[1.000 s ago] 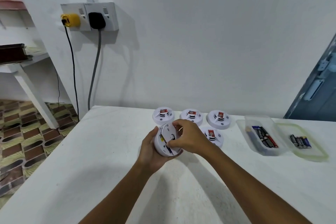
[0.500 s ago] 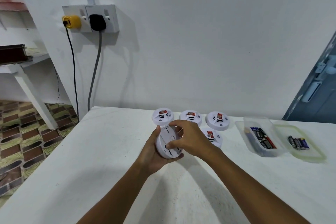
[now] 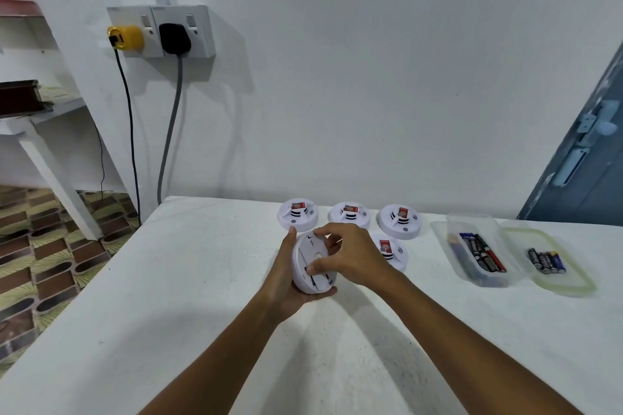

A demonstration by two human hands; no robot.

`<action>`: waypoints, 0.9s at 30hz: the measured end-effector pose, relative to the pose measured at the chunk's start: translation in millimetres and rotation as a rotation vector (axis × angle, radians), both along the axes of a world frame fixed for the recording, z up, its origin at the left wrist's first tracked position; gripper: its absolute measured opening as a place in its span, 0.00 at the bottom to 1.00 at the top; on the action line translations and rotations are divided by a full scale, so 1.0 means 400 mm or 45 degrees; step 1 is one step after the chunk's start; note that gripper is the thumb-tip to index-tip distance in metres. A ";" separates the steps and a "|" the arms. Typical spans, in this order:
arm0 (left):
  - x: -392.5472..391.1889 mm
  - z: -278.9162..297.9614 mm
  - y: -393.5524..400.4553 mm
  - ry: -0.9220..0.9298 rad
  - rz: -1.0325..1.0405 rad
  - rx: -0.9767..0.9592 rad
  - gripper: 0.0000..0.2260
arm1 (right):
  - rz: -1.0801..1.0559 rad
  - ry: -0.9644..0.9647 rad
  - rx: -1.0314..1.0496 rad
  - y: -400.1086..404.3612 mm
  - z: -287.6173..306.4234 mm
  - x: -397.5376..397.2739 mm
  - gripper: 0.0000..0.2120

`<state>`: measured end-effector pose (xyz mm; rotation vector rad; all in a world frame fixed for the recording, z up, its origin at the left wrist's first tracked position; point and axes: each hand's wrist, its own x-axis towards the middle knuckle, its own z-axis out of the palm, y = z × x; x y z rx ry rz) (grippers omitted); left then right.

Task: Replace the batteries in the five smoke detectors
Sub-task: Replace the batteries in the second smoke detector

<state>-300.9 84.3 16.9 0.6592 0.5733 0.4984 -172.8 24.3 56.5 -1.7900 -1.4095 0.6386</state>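
Observation:
A white round smoke detector (image 3: pixel 312 263) is held tilted above the table, its white back plate facing me. My left hand (image 3: pixel 286 276) cups it from the left and below. My right hand (image 3: pixel 350 256) grips the back plate with curled fingers and thumb. Three more detectors (image 3: pixel 298 215) (image 3: pixel 349 215) (image 3: pixel 400 220) stand in a row by the wall, and another detector (image 3: pixel 391 251) lies just behind my right hand. A clear box (image 3: pixel 475 251) holds several batteries. Its lid (image 3: pixel 556 263) beside it carries several more.
The white table (image 3: pixel 188 296) ends at the left over a patterned floor. Two cables (image 3: pixel 168 131) hang from wall sockets at the upper left. A blue door (image 3: pixel 586 158) stands at the right, a white shelf at the far left.
The open battery compartment seen one second ago is now covered by the back plate. My right hand has shifted its grip on the plate; the detector stays in my left hand.

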 end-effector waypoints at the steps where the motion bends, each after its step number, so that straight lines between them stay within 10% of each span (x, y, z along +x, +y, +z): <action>1: 0.003 0.001 -0.002 -0.016 0.017 0.008 0.28 | -0.015 0.011 -0.007 0.002 0.001 0.001 0.30; 18: 0.026 -0.018 0.005 0.095 0.161 0.266 0.29 | -0.190 0.246 -0.145 0.002 -0.003 -0.009 0.29; 22: 0.031 0.000 0.014 0.453 0.172 0.505 0.26 | -0.155 0.778 -0.136 -0.011 -0.010 -0.014 0.09; 27: 0.037 0.018 0.024 0.638 0.291 0.726 0.22 | -0.194 1.087 -0.099 -0.026 -0.053 -0.012 0.11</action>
